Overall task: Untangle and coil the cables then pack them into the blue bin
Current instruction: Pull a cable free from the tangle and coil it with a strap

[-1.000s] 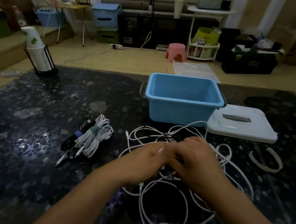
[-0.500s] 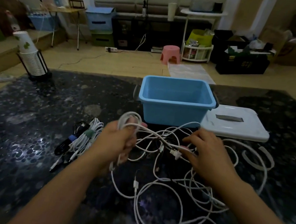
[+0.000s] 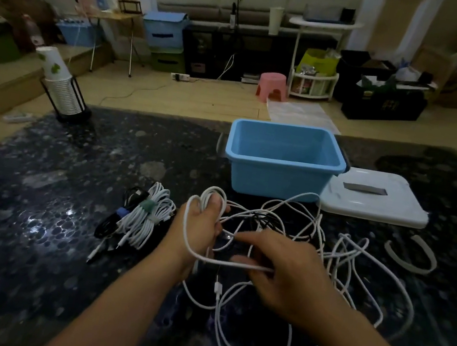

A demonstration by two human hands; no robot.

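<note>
A tangle of white cables (image 3: pixel 326 248) lies on the dark table in front of the blue bin (image 3: pixel 280 178), which holds nothing. My left hand (image 3: pixel 197 230) grips a few loops of white cable, raised a little above the table. My right hand (image 3: pixel 286 274) is just to its right and pinches a strand of the same cable that runs across to the left hand. Two coiled bundles, one white (image 3: pixel 151 217) with a green tie and one black (image 3: pixel 112 220), lie to the left of my left hand.
The bin's white lid (image 3: pixel 373 195) lies flat to the right of the bin. A white curved strip (image 3: pixel 411 255) lies on the table at the right. A rack of paper cups (image 3: pixel 61 86) stands at the table's far left corner.
My hands were together over the tangle. My left hand drew cable loops up and left. My right hand has come back from the tangle toward the left hand, leading a strand across.
</note>
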